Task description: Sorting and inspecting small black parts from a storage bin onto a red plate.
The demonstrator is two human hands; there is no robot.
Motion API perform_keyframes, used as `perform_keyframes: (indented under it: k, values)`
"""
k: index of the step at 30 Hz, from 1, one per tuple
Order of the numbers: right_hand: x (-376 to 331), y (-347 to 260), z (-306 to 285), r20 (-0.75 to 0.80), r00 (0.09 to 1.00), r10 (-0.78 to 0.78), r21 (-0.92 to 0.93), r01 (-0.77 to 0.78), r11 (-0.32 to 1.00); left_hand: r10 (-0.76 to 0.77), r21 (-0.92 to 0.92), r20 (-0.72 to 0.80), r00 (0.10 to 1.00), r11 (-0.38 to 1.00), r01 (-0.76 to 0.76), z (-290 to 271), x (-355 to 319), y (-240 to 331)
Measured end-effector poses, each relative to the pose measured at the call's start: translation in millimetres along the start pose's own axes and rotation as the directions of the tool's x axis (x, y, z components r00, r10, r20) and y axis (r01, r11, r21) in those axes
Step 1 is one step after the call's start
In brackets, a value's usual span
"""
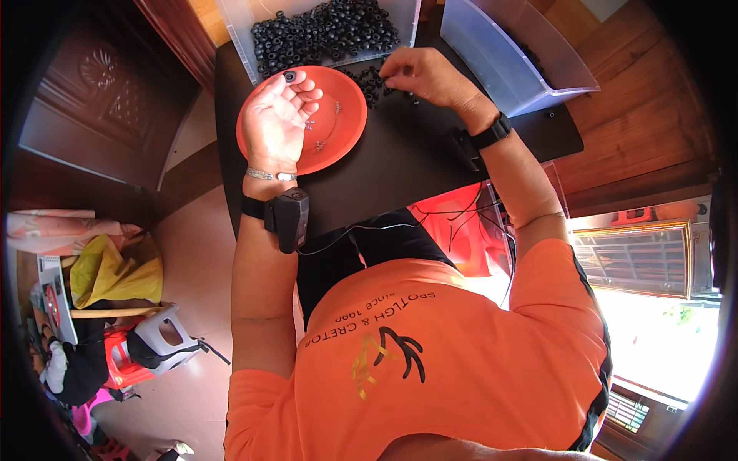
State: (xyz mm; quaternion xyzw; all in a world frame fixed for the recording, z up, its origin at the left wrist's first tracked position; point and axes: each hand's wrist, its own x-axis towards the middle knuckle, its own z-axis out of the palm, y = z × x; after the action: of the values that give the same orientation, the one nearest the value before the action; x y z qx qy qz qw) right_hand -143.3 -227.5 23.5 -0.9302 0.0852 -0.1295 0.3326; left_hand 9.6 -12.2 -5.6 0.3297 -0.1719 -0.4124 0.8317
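Note:
My left hand (275, 119) is palm up over the left part of an orange-red plate (347, 138). Its thumb and forefinger pinch a small black ring-shaped part (290, 76), while the other fingers curl loosely. A few tiny clear or silvery pieces (320, 145) lie on the plate. To the right, my right hand (429, 75) is just above the dark tabletop with thumb and fingertips pressed together. Whatever they grip is too small or hidden to make out. Beside those fingertips lies a loose scatter of small black parts (371, 86).
A clear plastic bin (247, 48) heaped with black parts (327, 34) stands at the table's far side. Another translucent bin (500, 65) with dark pieces is at the far right. The black tabletop (338, 198) ends before my lap. Thin cables (469, 211) hang near a red stool (450, 230).

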Motion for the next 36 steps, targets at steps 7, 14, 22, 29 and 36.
perform_keyframes:
  k: [7,14,22,29,36]
  values:
    - [37.4,-35.7,3.5,0.011,0.978,-0.207,0.601,0.160,0.783,0.022,0.025,0.080,0.997,0.999,-0.024,9.2,-4.5,-1.5]
    - [55.9,-57.6,20.5,0.024,0.963,-0.268,0.694,0.177,0.697,0.061,-0.021,0.165,0.984,0.998,-0.058,13.3,-6.8,-4.1]
    - [52.4,-53.7,31.2,0.006,0.966,-0.259,0.769,0.161,0.618,0.052,-0.030,0.138,0.989,0.998,-0.048,13.7,-8.1,-3.1]
    - [53.0,-50.7,36.3,-0.016,0.960,-0.281,0.726,0.204,0.657,0.066,-0.042,0.144,0.987,0.997,-0.061,11.4,-5.8,-1.8]
    - [50.4,-51.5,37.9,0.015,0.958,-0.286,0.722,0.188,0.666,0.068,-0.046,0.133,0.989,0.997,-0.062,9.1,-3.4,-2.8]
